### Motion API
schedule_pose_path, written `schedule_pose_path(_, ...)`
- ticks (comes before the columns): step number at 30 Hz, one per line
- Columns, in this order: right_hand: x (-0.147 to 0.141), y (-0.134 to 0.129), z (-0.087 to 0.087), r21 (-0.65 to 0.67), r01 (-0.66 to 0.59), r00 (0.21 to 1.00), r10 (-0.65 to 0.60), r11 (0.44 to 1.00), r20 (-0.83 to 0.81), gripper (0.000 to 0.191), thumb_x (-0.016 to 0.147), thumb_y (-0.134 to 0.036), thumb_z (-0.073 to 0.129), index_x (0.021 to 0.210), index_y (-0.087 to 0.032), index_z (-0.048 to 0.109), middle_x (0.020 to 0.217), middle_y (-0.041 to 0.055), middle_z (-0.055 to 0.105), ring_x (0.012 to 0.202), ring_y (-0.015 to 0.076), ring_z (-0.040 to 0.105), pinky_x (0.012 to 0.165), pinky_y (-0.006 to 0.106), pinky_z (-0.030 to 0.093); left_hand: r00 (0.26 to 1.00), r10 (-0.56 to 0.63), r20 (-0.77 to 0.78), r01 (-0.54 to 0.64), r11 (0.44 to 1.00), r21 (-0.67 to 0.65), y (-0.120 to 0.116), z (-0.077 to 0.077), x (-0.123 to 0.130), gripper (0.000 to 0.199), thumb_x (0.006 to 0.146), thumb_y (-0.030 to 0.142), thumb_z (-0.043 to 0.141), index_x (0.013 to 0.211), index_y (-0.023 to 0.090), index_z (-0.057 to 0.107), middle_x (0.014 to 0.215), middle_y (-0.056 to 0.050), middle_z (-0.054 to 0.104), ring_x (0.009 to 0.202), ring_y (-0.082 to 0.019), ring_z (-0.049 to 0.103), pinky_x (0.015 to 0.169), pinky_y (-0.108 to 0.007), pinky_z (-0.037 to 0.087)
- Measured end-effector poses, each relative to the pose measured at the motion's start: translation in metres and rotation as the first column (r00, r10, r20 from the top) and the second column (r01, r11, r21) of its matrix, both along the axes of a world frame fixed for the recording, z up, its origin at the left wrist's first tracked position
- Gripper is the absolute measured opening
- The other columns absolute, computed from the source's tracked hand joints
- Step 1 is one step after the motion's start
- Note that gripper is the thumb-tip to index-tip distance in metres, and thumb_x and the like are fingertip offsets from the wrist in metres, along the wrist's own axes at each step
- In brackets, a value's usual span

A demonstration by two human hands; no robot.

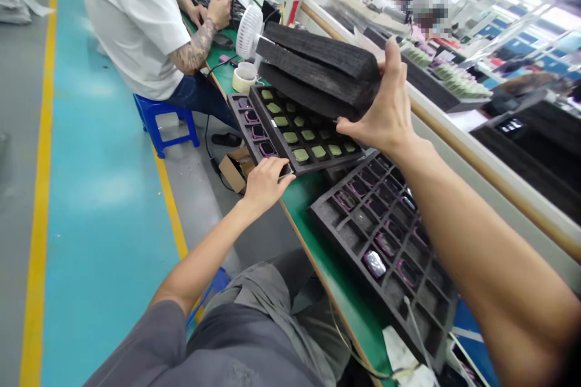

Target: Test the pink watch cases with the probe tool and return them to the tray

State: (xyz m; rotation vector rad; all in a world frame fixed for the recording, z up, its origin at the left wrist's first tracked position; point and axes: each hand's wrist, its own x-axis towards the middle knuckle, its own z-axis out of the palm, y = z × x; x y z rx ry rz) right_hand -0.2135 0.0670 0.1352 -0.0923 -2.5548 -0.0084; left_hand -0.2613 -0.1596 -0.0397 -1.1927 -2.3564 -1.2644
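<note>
The right hand [385, 103] spreads wide around the near end of a stack [318, 66] of black foam slabs, thumb low, fingers high. Because that grip takes only one end and the layers splay apart beyond it, a slab could slip and drop on the green pieces [302, 155] just below. The far end sits close to the fan [249, 32]; a swing that way could knock it. The left hand [265, 184] curls over the near end of the watch tray [247, 106]; whether it pinches the rim or a watch I cannot tell. That tray juts past the bench [297, 208] edge beside this hand, so a downward press could tip it. Room is freest above the stack; behind the right hand a rail [436, 118] limits movement, and nearer the body lies the big tray [333, 227].
</note>
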Motion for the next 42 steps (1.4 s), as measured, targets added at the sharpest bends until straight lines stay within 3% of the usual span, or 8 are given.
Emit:
schedule_pose_path(16,-0.014,0.029,-0.001,0.008,-0.079,0.995,0.080,0.997,-0.058,0.137,0.057,-0.038,0.080,0.163,-0.003,0.002,0.158,0.0303,0.031,0.139,0.0378,0.043,0.117,0.051,0.042,0.999,-0.040,0.034,0.041,0.999,-0.024,-0.007,-0.020,0.029,0.029,0.096,0.032,0.072,0.122,0.019,0.068,0.116,-0.010,0.074,0.111,-0.028,0.069,0.095,-0.042,0.057)
schedule_pose_path(21,-0.011,0.021,-0.001,0.028,-0.080,0.995,0.081,0.996,-0.049,0.132,0.061,-0.034,0.081,0.164,-0.005,0.003,0.161,0.0313,0.028,0.143,0.0385,0.040,0.118,0.052,0.041,0.995,-0.092,0.034,0.093,0.995,-0.034,0.000,-0.021,0.040,0.029,0.095,0.032,0.073,0.120,0.018,0.068,0.116,-0.010,0.075,0.110,-0.028,0.069,0.094,-0.042,0.057)
schedule_pose_path(24,-0.001,0.005,-0.016,0.043,-0.043,0.999,0.044,0.998,-0.021,0.127,0.066,-0.031,0.081,0.165,-0.010,0.004,0.161,0.0295,0.031,0.144,0.0389,0.041,0.118,0.056,0.043,0.990,-0.137,0.017,0.138,0.989,-0.044,0.011,-0.017,0.044,0.030,0.095,0.032,0.073,0.120,0.017,0.068,0.116,-0.010,0.075,0.110,-0.028,0.068,0.094,-0.042,0.056)
schedule_pose_path(27,0.009,-0.012,-0.046,0.029,0.028,0.999,-0.029,0.999,0.021,0.123,0.069,-0.031,0.080,0.165,-0.018,0.004,0.156,0.0243,0.038,0.142,0.0429,0.041,0.106,0.066,0.051,0.985,-0.173,-0.007,0.173,0.984,-0.054,0.023,-0.011,0.045,0.030,0.097,0.033,0.071,0.122,0.017,0.067,0.117,-0.011,0.074,0.111,-0.029,0.067,0.095,-0.043,0.056)
schedule_pose_path(30,0.017,-0.025,-0.079,0.046,0.048,0.997,-0.051,0.998,0.053,0.111,0.075,-0.029,0.077,0.165,-0.021,0.013,0.155,0.0230,0.039,0.144,0.0431,0.039,0.097,0.062,0.059,0.982,-0.188,-0.025,0.186,0.980,-0.068,0.032,-0.008,0.044,0.029,0.097,0.033,0.070,0.121,0.018,0.067,0.116,-0.012,0.073,0.109,-0.029,0.067,0.094,-0.043,0.055)
schedule_pose_path(33,0.021,-0.031,-0.094,0.092,0.037,0.994,-0.046,0.995,0.095,0.105,0.076,-0.029,0.080,0.163,-0.019,0.021,0.148,0.0213,0.045,0.141,0.0423,0.041,0.094,0.060,0.062,0.982,-0.188,-0.032,0.185,0.980,-0.079,0.036,-0.010,0.045,0.028,0.095,0.031,0.072,0.119,0.018,0.068,0.112,-0.012,0.074,0.106,-0.029,0.068,0.092,-0.043,0.056)
schedule_pose_path(38,0.017,-0.026,-0.066,0.134,0.045,0.978,-0.071,0.990,0.194,0.091,0.074,-0.037,0.086,0.152,-0.024,0.041,0.138,0.0176,0.053,0.130,0.0430,0.047,0.079,0.056,0.065,0.987,-0.158,-0.039,0.156,0.986,-0.061,0.032,-0.012,0.047,0.029,0.095,0.033,0.073,0.119,0.017,0.068,0.112,-0.011,0.074,0.106,-0.030,0.068,0.091,-0.043,0.056)
schedule_pose_path(42,0.008,-0.009,-0.027,0.105,0.029,0.990,-0.043,0.994,0.133,0.086,0.073,-0.037,0.083,0.149,-0.022,0.044,0.136,0.0156,0.054,0.127,0.0419,0.052,0.092,0.062,0.059,0.993,-0.114,-0.043,0.113,0.993,-0.022,0.023,-0.008,0.044,0.029,0.094,0.033,0.074,0.118,0.017,0.069,0.115,-0.011,0.075,0.107,-0.029,0.068,0.093,-0.043,0.057)
